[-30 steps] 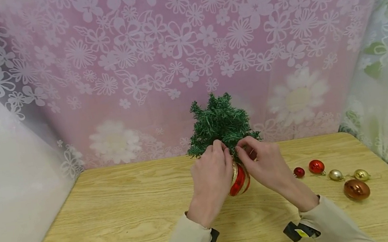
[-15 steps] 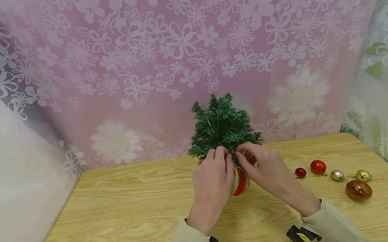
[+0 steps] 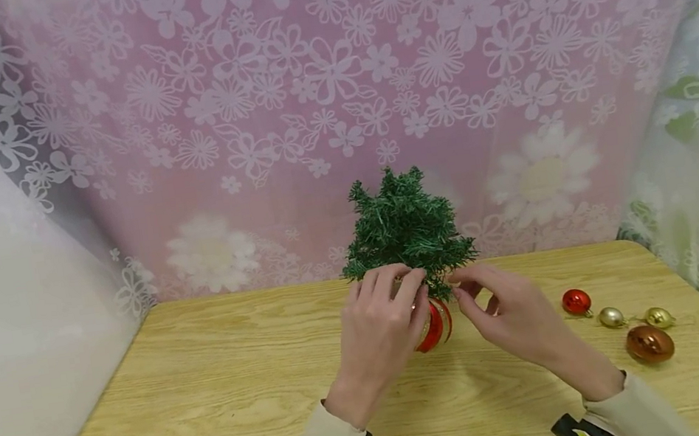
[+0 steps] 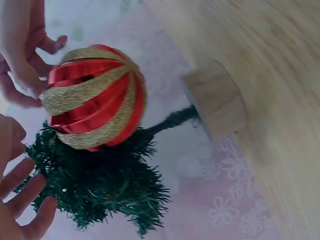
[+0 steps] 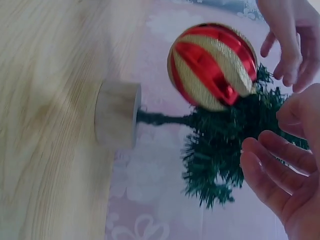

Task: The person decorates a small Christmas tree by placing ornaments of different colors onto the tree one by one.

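Observation:
A large red bauble with gold stripes (image 3: 434, 333) hangs at the front of a small green artificial Christmas tree (image 3: 402, 222). Its striped body shows fully in the left wrist view, against the lower branches. My left hand (image 3: 377, 318) is at the tree's front left, just above the bauble, fingers spread and loosely bent. To the right of the bauble is my right hand (image 3: 513, 310), its thumb and fingers apart by the branch tips. Neither hand visibly grips anything. The bauble's hanging loop cannot be made out.
The tree stands on a round wooden base (image 5: 117, 115). On the table's right lie a red bauble (image 3: 577, 302), a pale gold bauble (image 3: 612, 317), a yellow-gold bauble (image 3: 659, 317) and a larger brown bauble (image 3: 650, 344). A floral curtain (image 3: 333, 101) hangs behind the table (image 3: 212, 386).
My hands have parted from their close pinch above the striped bauble. The right hand has shifted right and covers the small dark red bauble; the left fingers have spread. The striped bauble stays by the tree.

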A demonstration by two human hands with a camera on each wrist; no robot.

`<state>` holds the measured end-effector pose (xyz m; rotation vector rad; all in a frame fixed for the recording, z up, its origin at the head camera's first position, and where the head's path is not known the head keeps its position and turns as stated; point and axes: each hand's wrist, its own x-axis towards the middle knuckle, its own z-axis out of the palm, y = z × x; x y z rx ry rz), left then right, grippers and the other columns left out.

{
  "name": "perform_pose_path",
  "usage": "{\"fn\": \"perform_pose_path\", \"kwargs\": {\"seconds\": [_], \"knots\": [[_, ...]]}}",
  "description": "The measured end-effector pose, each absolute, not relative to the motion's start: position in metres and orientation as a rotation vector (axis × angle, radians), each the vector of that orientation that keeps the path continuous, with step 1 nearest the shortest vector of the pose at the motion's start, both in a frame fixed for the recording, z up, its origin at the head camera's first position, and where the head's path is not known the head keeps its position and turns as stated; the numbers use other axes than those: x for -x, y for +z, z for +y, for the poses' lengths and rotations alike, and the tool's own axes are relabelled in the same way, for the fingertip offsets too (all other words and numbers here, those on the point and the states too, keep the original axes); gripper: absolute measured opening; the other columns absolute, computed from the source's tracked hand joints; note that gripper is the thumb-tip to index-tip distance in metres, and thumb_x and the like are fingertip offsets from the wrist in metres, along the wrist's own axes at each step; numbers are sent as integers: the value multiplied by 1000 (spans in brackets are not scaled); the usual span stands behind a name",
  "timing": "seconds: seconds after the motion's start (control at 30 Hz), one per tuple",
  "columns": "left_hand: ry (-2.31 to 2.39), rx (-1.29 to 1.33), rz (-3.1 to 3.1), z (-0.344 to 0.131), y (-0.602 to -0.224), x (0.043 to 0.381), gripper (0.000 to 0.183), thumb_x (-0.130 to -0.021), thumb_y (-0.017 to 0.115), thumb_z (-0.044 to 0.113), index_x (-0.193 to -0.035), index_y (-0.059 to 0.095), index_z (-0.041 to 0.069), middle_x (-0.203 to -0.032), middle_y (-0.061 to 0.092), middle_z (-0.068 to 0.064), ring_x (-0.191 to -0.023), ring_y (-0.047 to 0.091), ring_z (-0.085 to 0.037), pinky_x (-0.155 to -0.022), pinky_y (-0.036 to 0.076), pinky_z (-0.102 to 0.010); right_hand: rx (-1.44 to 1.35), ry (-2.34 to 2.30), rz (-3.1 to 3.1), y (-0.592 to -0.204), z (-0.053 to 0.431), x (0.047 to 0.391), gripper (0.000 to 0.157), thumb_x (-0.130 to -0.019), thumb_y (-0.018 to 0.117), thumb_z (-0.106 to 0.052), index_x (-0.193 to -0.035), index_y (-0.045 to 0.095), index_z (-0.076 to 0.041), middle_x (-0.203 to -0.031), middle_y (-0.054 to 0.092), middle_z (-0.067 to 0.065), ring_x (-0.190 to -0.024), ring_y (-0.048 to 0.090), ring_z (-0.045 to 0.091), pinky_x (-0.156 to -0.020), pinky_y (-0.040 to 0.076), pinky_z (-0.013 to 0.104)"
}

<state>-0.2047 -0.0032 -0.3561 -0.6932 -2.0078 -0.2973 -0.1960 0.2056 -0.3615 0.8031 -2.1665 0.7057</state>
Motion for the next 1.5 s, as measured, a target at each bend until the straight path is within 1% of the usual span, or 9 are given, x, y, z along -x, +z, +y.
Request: {"fn": "perform_pose_path", "kwargs": {"seconds": [0.07,0.13,0.27,0.53,0.63,0.87,1.1,1.27,1.5], "knots": [[-250,724,-1987,-5,-358,206,22,-94,72,27,-116,76,22,-116,72,2,-109,68,-17,-86,58,-33,-795,701,-2163,-362,212,194,34,-81,74,9,-109,73,-10,-90,71,-3,-74,63,6,-56,46,10],[-222,744,-1991,-7,-360,207,30,-94,73,29,-123,73,23,-125,71,1,-120,65,-21,-93,56,-39,-785,692,-2164,-363,218,192,35,-80,75,9,-109,73,-10,-90,71,-3,-74,63,6,-56,47,10],[-209,773,-2040,-10,-365,208,41,-95,71,33,-135,67,24,-136,66,-1,-132,60,-26,-97,55,-46,-760,685,-2181,-365,230,189,35,-79,75,10,-108,72,-10,-90,71,-3,-74,63,4,-56,48,11],[-192,772,-2111,-11,-371,207,42,-100,62,36,-141,62,26,-140,64,-1,-136,56,-27,-99,53,-49,-671,677,-2202,-370,257,183,35,-79,75,12,-106,73,-9,-86,70,-4,-74,61,-2,-56,48,10],[-185,770,-2112,-10,-372,206,43,-99,63,36,-141,62,26,-140,64,-1,-136,56,-28,-99,53,-49,-644,670,-2204,-373,269,181,37,-77,75,13,-107,73,-9,-86,70,-4,-75,61,-4,-58,48,9],[-191,726,-2114,-8,-372,205,43,-98,65,37,-140,63,26,-141,64,-3,-137,55,-31,-99,53,-53,-572,644,-2224,-379,295,179,39,-76,77,13,-108,73,-10,-83,71,-3,-66,57,-10,-57,46,9],[-164,668,-2165,-8,-373,200,40,-101,61,42,-139,63,29,-144,61,-4,-141,52,-32,-102,50,-54,-503,652,-2249,-381,312,174,35,-78,75,12,-107,73,-7,-84,70,0,-78,53,-17,-60,46,7],[-158,659,-2169,-10,-373,199,39,-101,60,43,-136,64,28,-143,62,-5,-141,51,-33,-102,50,-55,-486,657,-2278,-385,321,171,35,-79,74,12,-108,72,-7,-83,69,0,-78,53,-18,-58,45,7],[-193,658,-2175,-14,-373,198,36,-101,60,42,-134,65,28,-143,61,-6,-142,50,-33,-103,49,-55,-425,627,-2309,-390,333,168,34,-80,75,9,-109,73,-9,-86,69,2,-83,48,-24,-59,46,7]]}}
